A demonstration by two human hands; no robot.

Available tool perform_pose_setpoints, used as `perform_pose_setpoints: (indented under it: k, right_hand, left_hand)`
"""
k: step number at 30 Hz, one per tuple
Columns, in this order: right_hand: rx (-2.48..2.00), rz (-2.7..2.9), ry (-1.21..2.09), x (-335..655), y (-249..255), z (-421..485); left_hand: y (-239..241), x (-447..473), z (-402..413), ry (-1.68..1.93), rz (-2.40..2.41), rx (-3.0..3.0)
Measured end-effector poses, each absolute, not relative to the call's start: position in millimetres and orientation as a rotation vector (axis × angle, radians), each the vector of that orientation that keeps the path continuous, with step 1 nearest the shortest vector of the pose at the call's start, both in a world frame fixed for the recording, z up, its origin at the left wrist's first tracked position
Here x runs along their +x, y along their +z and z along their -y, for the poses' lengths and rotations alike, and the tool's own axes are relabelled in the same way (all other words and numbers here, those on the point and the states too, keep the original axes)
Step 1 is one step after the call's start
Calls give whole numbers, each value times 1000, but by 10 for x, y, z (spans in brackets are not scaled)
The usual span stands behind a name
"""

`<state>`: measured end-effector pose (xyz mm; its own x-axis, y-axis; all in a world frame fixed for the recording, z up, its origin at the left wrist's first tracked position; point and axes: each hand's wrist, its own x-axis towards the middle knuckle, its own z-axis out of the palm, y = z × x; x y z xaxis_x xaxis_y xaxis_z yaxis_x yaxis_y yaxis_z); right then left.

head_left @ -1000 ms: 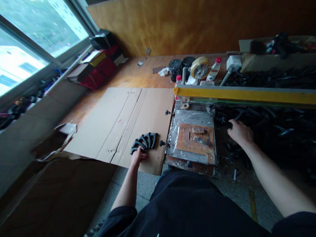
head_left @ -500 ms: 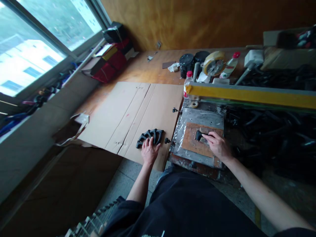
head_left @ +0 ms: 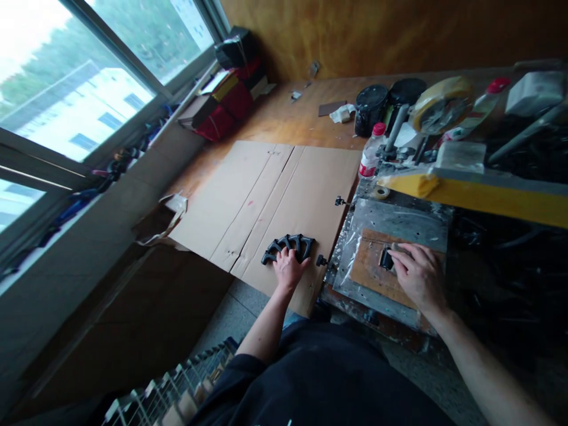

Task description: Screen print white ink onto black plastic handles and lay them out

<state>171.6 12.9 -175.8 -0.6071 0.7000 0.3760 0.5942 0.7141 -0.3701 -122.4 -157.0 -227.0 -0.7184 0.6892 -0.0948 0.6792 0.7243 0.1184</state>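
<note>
My left hand [head_left: 289,270] rests with fingers spread against a fanned row of black curved pieces [head_left: 284,241], which look like plastic handles. They lie side by side on a flat cardboard sheet [head_left: 248,201]. To the right, my right hand [head_left: 419,273] pinches a black piece [head_left: 386,258] of similar look, set on a brown board [head_left: 368,266]. My fingers cover most of that piece. The board lies on a grey metal plate [head_left: 394,219] with clear film along its left side.
A yellow-edged bar [head_left: 488,198] crosses behind the plate. Near it stand a red-capped bottle [head_left: 373,151], black tubs [head_left: 370,109] and a tape roll [head_left: 441,106]. Black knobs [head_left: 322,260] stick out at the plate's left side. Dark pieces [head_left: 501,254] are heaped at right.
The view has shifted, so the scene sits differently in the picture. My right hand stays at the brown board with the black piece turned differently; my left hand remains at the row.
</note>
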Motion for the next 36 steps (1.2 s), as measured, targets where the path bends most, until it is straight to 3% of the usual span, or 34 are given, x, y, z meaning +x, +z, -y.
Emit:
perform_pose_setpoints:
  k: [10, 17, 22, 31, 36]
  right_hand:
    - [-936, 2372, 415, 978, -1650, 91]
    - [-953, 2931, 863, -266, -2020, 137]
    - [-1250, 3256, 781, -898, -2123, 47]
    - [-1305, 3299, 741, -924, -2476, 120]
    - [-1239, 3207, 867, -840, -2616, 102]
  left_hand:
    - [-2238, -1902, 1374, 227, -2670, 1516]
    - [-2215, -2767, 155, 300, -2638, 1588]
    - [-2232, -3312, -773, 273, -2620, 1570]
    - [-2324, -4067, -2024, 175, -2600, 1539]
    - [-2446, -4170, -2243, 255, -2654, 1508]
